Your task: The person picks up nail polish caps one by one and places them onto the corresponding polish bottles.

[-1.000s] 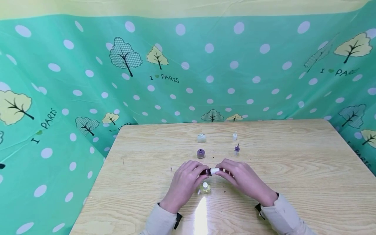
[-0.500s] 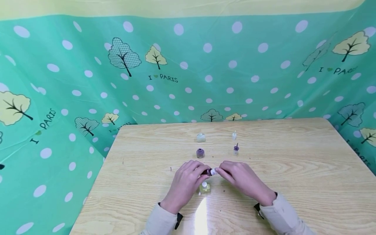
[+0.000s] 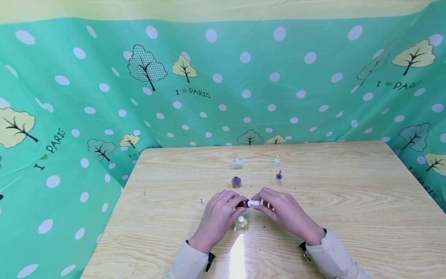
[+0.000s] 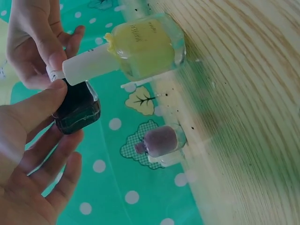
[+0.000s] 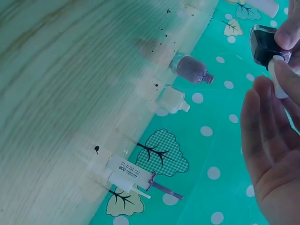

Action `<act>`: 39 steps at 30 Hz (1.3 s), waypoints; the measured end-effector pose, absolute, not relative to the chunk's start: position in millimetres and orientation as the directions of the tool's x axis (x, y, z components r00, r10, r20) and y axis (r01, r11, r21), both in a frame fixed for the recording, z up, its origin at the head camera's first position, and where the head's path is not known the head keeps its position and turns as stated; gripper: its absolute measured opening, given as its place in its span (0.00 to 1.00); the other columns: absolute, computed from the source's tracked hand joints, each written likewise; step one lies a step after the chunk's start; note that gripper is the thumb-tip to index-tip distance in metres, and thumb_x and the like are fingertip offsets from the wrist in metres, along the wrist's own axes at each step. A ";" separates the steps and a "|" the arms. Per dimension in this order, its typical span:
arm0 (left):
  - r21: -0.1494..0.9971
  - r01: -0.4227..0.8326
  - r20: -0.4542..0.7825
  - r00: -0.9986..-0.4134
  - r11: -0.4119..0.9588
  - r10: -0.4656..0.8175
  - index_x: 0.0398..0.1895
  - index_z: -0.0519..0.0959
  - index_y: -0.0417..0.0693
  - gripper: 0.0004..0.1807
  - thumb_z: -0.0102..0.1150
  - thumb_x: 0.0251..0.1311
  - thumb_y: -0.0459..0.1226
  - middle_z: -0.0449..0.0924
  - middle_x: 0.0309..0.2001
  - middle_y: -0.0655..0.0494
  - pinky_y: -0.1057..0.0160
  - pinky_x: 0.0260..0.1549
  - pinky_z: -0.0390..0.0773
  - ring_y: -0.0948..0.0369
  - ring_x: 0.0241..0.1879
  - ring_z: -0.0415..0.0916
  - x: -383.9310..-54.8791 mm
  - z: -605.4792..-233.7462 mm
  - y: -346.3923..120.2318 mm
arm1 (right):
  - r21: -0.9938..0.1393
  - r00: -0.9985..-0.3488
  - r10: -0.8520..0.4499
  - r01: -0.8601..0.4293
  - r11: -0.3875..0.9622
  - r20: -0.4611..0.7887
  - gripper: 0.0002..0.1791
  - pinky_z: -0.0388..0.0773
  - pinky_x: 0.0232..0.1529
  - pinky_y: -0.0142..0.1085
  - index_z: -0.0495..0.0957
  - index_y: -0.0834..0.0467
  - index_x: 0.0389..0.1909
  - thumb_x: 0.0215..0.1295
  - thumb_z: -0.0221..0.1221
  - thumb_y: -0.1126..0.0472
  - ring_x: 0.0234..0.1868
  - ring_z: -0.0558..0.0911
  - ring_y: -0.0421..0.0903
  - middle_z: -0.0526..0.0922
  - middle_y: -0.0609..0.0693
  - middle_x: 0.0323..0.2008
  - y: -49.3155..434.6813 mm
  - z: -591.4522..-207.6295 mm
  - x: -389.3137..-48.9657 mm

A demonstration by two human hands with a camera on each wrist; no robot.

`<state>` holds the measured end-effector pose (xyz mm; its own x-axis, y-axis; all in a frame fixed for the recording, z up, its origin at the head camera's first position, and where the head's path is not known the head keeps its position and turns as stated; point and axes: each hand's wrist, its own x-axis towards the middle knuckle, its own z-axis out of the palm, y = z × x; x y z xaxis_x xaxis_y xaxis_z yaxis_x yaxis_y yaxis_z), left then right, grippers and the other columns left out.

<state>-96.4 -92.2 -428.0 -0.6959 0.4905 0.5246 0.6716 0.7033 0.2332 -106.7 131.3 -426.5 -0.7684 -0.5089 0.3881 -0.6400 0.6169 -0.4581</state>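
My left hand (image 3: 220,212) grips a dark red nail polish bottle (image 4: 77,108), lying sideways just above the table. The thumb and fingertips of my right hand (image 3: 285,209) pinch its white cap (image 3: 253,203), which sits on the bottle's neck. A capped yellow nail polish bottle (image 3: 241,224) stands just below the two hands. Beyond them are an uncapped purple bottle (image 3: 236,182) and an uncapped white bottle (image 3: 237,164). To the right of these, a purple-coated brush cap (image 3: 278,176) and a white brush cap (image 3: 277,161) stand with their brushes pointing up.
The wooden table (image 3: 345,182) has small dark specks on it. A tiny object (image 3: 201,200), too small to identify, lies left of my left hand. A green dotted cloth (image 3: 209,89) hangs behind the table and along its sides.
My right thumb and fingers have shifted their hold on the white cap, and its printed side has turned into view. My left hand keeps the dark bottle in nearly the same place.
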 end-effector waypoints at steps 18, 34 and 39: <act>0.204 0.697 0.594 -0.646 0.687 0.479 0.41 0.85 0.52 0.15 0.76 0.49 0.40 0.83 0.38 0.63 0.68 0.39 0.80 0.66 0.38 0.79 -99.2 -429.4 -89.7 | -0.551 -0.853 -0.447 -0.517 0.656 0.269 0.16 0.69 0.26 0.26 0.81 0.48 0.30 0.76 0.51 0.49 0.23 0.67 0.29 0.73 0.34 0.23 128.4 -430.8 -110.4; 0.214 0.694 0.595 -0.651 0.687 0.472 0.41 0.85 0.52 0.16 0.77 0.47 0.39 0.83 0.39 0.63 0.68 0.41 0.81 0.66 0.39 0.79 -99.9 -429.1 -90.9 | -0.529 -0.767 -0.503 -0.640 0.558 0.398 0.21 0.76 0.26 0.24 0.78 0.54 0.54 0.60 0.69 0.57 0.30 0.77 0.31 0.79 0.39 0.40 131.9 -427.8 -107.4; 0.206 0.697 0.598 -0.645 0.686 0.476 0.40 0.85 0.52 0.15 0.77 0.48 0.39 0.83 0.38 0.64 0.69 0.40 0.80 0.66 0.38 0.78 -99.3 -428.4 -91.8 | -0.500 -0.720 -0.513 -0.693 0.519 0.466 0.15 0.79 0.29 0.26 0.82 0.53 0.47 0.58 0.69 0.64 0.32 0.78 0.31 0.82 0.39 0.40 131.8 -427.8 -107.5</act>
<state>-99.3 -91.8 -428.4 -0.6448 0.4759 0.5981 0.6975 0.6864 0.2057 -107.5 131.8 -427.8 -0.7205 -0.5134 0.4662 -0.6933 0.5191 -0.4999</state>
